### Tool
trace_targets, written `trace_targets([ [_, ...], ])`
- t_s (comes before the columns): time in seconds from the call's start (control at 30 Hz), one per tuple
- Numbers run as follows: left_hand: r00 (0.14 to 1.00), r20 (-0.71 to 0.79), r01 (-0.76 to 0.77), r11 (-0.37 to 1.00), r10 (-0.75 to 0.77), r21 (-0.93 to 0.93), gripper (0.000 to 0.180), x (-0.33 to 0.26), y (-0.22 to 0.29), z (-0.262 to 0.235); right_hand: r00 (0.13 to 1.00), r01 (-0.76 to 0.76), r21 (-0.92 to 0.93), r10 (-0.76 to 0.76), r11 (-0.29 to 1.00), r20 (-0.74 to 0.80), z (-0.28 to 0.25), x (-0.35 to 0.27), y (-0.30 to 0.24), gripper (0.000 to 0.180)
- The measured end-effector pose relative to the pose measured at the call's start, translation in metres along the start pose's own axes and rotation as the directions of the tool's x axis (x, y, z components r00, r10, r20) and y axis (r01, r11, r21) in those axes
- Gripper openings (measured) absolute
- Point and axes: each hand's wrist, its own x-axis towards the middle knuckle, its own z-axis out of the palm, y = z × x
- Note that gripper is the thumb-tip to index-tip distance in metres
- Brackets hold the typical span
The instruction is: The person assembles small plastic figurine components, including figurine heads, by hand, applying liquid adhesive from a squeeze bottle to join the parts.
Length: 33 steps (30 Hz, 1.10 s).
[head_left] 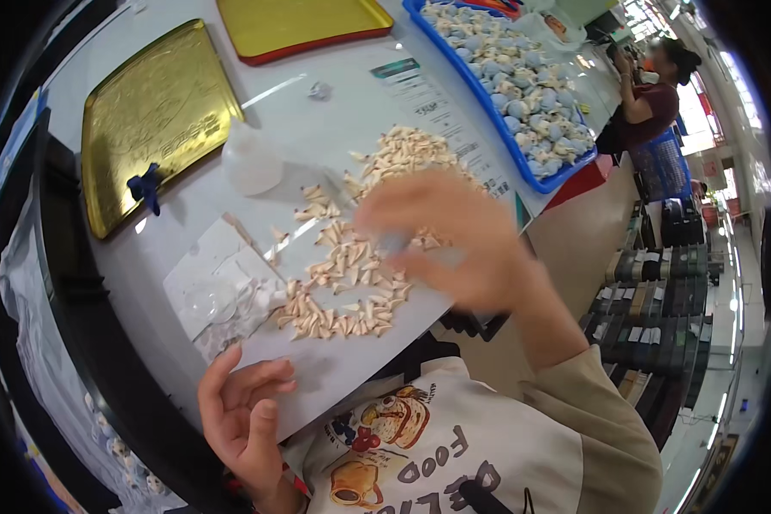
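Observation:
My right hand [454,236] is over the pile of small cream, pointed pieces [355,265] and is blurred by motion. Between its thumb and fingers shows a small grey-blue piece [392,243], too smeared to name. My left hand [247,420] hangs at the near table edge with palm up, fingers apart and curled a little, holding nothing. Just beyond it lie crumpled clear plastic and a small clear dish [210,301] on a white sheet [188,264]. A larger heap of cream pieces [411,150] lies beyond my right hand, which covers part of it.
A whitish translucent bottle [253,163] stands beside a golden tray [158,120] with a dark blue item [146,188] on it. Another golden tray [304,26] lies farther back. A blue crate [497,120] holds many blue-and-cream pieces. A person [651,98] stands at far right.

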Motion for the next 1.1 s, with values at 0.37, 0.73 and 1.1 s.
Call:
trace_targets([
  [0.37,0.996,-0.092,0.005,0.998,0.001,0.065,0.024,-0.004,0.001,0.009,0.961,-0.237,-0.563,0.106,0.792,-0.255,-0.108,-0.007,0.123,0.02],
  [0.73,0.991,0.133,-0.061,0.884,-0.002,0.464,0.02,-0.024,0.032,0.026,0.979,-0.188,-0.541,0.114,0.82,-0.168,-0.099,-0.003,0.116,0.022],
  [1.1,0.784,0.62,-0.438,0.675,-0.037,0.594,0.02,-0.043,0.135,-0.009,0.986,-0.095,-0.501,0.012,0.86,-0.166,-0.098,-0.003,0.108,0.022],
])
